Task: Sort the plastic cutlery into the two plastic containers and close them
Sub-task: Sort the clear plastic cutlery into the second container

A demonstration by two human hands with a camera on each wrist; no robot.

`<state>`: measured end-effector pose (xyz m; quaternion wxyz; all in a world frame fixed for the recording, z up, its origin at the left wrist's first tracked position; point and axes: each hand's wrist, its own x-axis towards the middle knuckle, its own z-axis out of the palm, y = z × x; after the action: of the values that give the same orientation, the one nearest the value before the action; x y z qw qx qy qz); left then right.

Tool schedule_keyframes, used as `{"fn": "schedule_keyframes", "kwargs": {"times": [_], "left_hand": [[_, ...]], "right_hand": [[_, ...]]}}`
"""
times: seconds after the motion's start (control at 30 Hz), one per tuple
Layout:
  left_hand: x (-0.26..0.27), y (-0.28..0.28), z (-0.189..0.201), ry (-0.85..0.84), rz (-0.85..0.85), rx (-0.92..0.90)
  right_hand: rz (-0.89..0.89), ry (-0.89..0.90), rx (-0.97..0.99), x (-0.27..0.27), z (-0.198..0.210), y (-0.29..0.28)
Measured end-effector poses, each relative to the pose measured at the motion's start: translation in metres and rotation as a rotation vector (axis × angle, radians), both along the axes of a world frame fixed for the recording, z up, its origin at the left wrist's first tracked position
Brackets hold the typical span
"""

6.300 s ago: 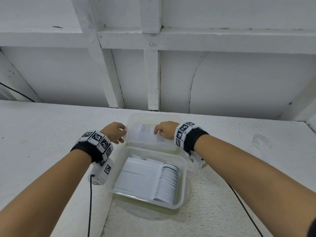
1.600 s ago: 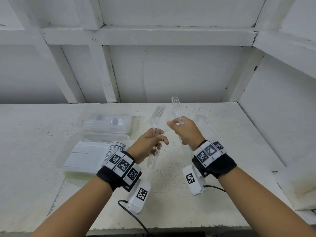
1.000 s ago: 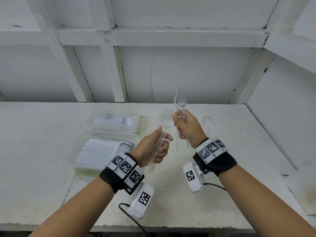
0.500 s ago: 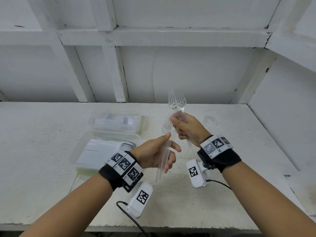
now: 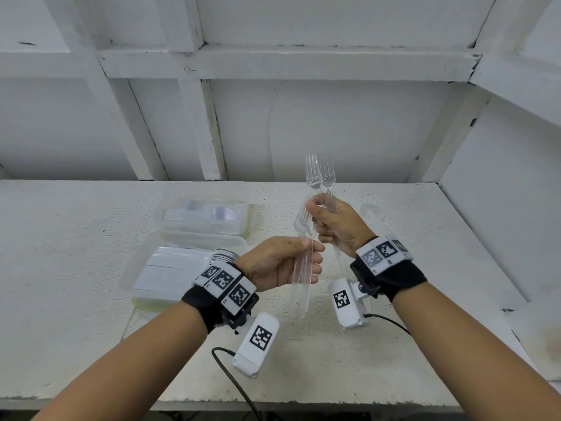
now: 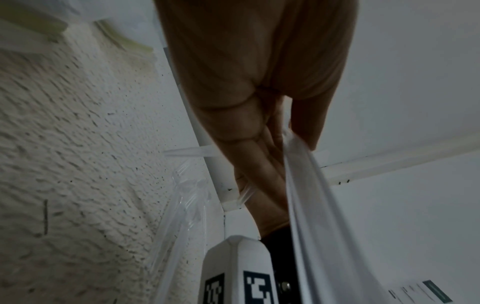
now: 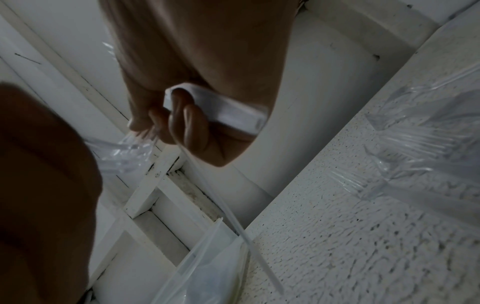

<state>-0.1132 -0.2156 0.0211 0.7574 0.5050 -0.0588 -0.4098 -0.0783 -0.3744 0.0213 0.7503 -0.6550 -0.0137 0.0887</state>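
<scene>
**Clear forks in both hands above the counter**

No brand name or readable writing is visible; the only markings are black-and-white square code tags on the wrist bands [image 5: 226,282] and on the small white wrist cameras [image 5: 258,341].

The left hand [image 5: 282,262] has its fingers [image 5: 312,270] curled around the handles of clear plastic forks [image 5: 303,268], thumb pressed on top, tines pointing up. The right hand [image 5: 340,226] grips another bunch of clear forks [image 5: 317,174] between thumb and curled fingers; their tines stand upright above the hand. The two hands are just beside each other, over the white counter [image 5: 76,238].

To the left on the counter stands an open plastic container [image 5: 145,268] with white cutlery in a row inside. Behind it is a second container [image 5: 206,215], lid on, with clear cutlery inside. More clear forks in a plastic wrap [image 7: 415,148] lie on the counter at the right.
</scene>
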Motion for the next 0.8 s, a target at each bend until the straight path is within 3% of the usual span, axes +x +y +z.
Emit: {"fn": "schedule_keyframes", "kwargs": {"times": [0.5, 0.63, 0.8], "left_hand": [[-0.001, -0.004, 0.007, -0.036, 0.008, 0.010], [0.002, -0.004, 0.008, -0.059, 0.058, 0.002], [0.011, 0.003, 0.002, -0.129, 0.205, 0.126]], "right_hand": [[0.005, -0.123, -0.060, -0.003, -0.005, -0.003], [0.050, -0.109, -0.073, -0.007, -0.004, 0.001], [-0.069, -0.050, -0.257, -0.015, 0.003, 0.000]]}}
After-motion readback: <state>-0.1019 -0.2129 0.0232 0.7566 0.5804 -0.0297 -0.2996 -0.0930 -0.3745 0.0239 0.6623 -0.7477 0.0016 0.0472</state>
